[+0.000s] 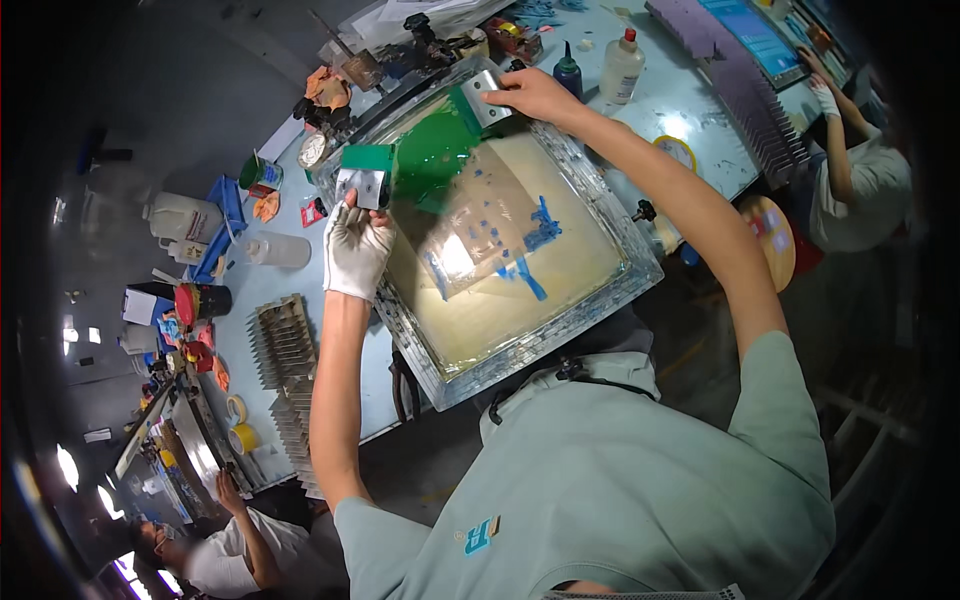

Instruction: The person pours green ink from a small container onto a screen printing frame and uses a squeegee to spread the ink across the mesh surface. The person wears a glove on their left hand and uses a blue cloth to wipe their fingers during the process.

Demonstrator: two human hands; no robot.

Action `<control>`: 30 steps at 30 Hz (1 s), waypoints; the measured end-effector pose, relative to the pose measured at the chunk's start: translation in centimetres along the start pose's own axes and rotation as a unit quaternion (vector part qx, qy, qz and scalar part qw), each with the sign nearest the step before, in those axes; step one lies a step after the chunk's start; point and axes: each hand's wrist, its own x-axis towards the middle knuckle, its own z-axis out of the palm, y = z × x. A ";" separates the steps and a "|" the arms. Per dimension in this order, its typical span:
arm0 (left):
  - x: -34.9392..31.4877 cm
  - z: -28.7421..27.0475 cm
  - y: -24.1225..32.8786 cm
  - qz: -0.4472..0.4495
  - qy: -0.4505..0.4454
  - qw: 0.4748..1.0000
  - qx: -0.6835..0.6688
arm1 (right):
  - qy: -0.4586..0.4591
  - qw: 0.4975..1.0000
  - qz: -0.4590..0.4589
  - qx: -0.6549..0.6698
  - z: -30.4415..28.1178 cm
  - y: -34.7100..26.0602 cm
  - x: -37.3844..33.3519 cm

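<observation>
A screen-printing frame (525, 358) with pale yellow mesh (470, 325) lies tilted in front of me. Wet green ink (425, 155) is spread across its far part, and blue tape pieces (541, 228) stick near a clearer, see-through patch. My left hand (358, 250), in a white fingerless glove, is closed on a metal-backed scraper (368, 160) with a green blade, held at the frame's left edge. At the far edge, my bare right hand (540, 95) grips a silver metal plate with holes (487, 98), whose lower side meets the ink.
Bottles, including a red-capped one (622, 68) and a dark one (567, 75), stand beyond the frame. A green-smeared can (262, 175) and a white bottle (278, 250) sit left. Finned racks (283, 345) line the table. Other people work at both sides.
</observation>
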 end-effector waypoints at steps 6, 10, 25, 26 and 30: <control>-0.2 -0.3 0.4 -0.086 -0.064 0.991 -0.080 | 0.006 1.000 -0.004 0.012 -0.2 1.0 0.5; -1.4 0.6 0.3 -0.007 0.013 1.000 -0.013 | -0.003 0.999 -0.022 0.045 0.4 0.4 -0.6; -10.0 -6.2 24.2 0.434 0.196 0.841 0.259 | 0.085 0.977 -0.022 0.194 2.2 1.6 -3.1; -9.7 -10.0 27.3 0.438 0.239 0.824 0.268 | 0.096 0.976 -0.020 0.193 2.7 1.2 -2.9; -3.7 -19.5 33.1 0.358 0.386 0.811 0.256 | 0.100 0.984 -0.003 0.147 2.1 3.2 -2.3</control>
